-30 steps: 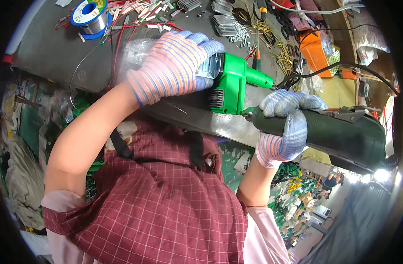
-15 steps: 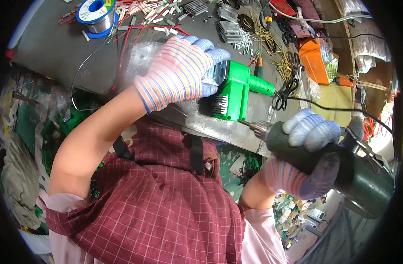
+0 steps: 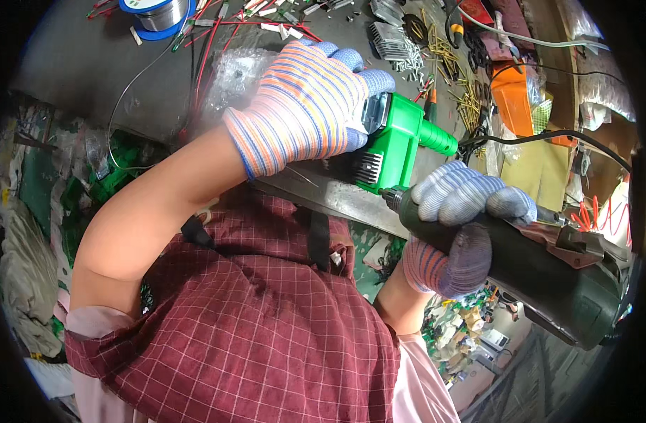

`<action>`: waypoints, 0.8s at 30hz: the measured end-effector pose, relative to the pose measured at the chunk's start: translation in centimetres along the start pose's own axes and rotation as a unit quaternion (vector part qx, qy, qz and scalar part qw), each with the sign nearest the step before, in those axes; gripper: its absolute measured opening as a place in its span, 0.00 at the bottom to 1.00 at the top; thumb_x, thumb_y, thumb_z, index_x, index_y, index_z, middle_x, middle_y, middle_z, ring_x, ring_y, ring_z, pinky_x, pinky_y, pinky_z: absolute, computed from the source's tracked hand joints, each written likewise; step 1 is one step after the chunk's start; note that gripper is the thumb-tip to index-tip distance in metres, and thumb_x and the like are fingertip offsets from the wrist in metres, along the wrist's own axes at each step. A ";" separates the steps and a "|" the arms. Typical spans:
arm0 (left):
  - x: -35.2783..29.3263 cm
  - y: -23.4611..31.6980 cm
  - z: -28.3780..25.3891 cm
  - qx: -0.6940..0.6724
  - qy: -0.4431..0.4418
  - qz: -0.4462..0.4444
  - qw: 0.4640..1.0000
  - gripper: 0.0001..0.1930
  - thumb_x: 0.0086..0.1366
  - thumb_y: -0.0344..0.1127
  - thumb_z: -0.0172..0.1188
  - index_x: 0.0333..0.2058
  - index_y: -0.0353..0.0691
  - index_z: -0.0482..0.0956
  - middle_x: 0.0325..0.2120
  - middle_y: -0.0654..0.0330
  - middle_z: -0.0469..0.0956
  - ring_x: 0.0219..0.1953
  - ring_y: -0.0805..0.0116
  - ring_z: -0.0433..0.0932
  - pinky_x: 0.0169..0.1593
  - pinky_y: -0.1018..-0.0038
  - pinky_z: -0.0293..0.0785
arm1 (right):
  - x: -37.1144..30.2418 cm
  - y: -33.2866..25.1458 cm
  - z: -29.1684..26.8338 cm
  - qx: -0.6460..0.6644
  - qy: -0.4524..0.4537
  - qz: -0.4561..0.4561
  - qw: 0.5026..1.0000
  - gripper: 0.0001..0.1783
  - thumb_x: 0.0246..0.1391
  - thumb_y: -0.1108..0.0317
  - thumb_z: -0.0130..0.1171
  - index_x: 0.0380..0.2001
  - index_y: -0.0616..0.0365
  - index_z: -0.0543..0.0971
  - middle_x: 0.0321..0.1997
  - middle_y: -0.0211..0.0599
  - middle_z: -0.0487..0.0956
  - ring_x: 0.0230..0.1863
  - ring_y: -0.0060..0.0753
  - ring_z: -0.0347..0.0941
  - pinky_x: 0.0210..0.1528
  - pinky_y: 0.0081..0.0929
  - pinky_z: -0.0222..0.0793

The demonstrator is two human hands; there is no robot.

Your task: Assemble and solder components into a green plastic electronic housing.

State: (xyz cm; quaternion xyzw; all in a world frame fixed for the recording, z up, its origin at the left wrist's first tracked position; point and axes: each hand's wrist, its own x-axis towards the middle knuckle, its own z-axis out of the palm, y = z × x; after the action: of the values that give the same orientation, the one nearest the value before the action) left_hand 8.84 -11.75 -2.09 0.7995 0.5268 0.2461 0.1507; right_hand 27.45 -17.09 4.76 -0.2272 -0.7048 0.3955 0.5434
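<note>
My left hand (image 3: 305, 106), in a striped knit glove, is closed round the dark end of a green plastic housing (image 3: 398, 144) that has white slotted vents and a ribbed stem. The housing lies over the table's front edge. My right hand (image 3: 464, 211), gloved alike, grips a dark green electric screwdriver (image 3: 541, 275) held slantwise, its chuck end meeting the lower right edge of the housing. Most of the bit is out of sight there. A black cord (image 3: 548, 135) passes behind the right hand from near the stem.
On the grey table (image 3: 76, 77) lie a solder wire spool (image 3: 157, 15), crumpled clear plastic (image 3: 238, 77), finned metal heat sinks (image 3: 388, 41), small screws (image 3: 410, 63) and brass-coloured rods (image 3: 466, 106). An orange box (image 3: 512, 99) stands at the right. A checked dark red apron (image 3: 245, 317) covers my lap.
The screwdriver has moved left and its chuck is now up against the housing, with less of the bit showing. Left hand and housing appear slightly farther right in the picture.
</note>
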 end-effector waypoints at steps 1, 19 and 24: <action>-0.1 0.0 0.0 -0.001 0.001 0.000 1.000 0.31 0.46 0.50 0.69 0.52 0.54 0.76 0.42 0.59 0.78 0.47 0.56 0.77 0.53 0.60 0.70 | 0.1 -0.3 -0.3 -0.085 -0.062 0.016 0.994 0.20 0.66 0.57 0.43 0.48 0.64 0.73 0.22 0.50 0.76 0.24 0.47 0.73 0.30 0.41 0.70; -1.5 -0.3 -0.7 -0.047 0.073 0.018 0.996 0.20 0.53 0.40 0.61 0.46 0.44 0.79 0.39 0.57 0.79 0.42 0.58 0.78 0.48 0.62 0.70 | 2.0 -0.2 2.4 -0.009 0.015 -0.036 0.999 0.44 0.50 0.60 0.65 0.66 0.65 0.58 0.13 0.27 0.66 0.07 0.20 0.58 0.11 0.20 0.63; -1.1 -0.5 -0.3 -0.056 0.104 0.034 0.992 0.19 0.56 0.40 0.58 0.47 0.43 0.79 0.41 0.57 0.79 0.42 0.59 0.77 0.48 0.62 0.70 | 1.9 -0.1 1.4 0.013 -0.013 -0.023 1.000 0.45 0.49 0.57 0.67 0.66 0.65 0.60 0.13 0.26 0.67 0.07 0.19 0.59 0.12 0.18 0.63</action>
State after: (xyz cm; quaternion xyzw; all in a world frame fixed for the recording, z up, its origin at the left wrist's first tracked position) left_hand 7.92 -12.56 -2.35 0.7772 0.4976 0.3621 0.1312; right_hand 25.55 -16.14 5.87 -0.1987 -0.7116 0.3946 0.5462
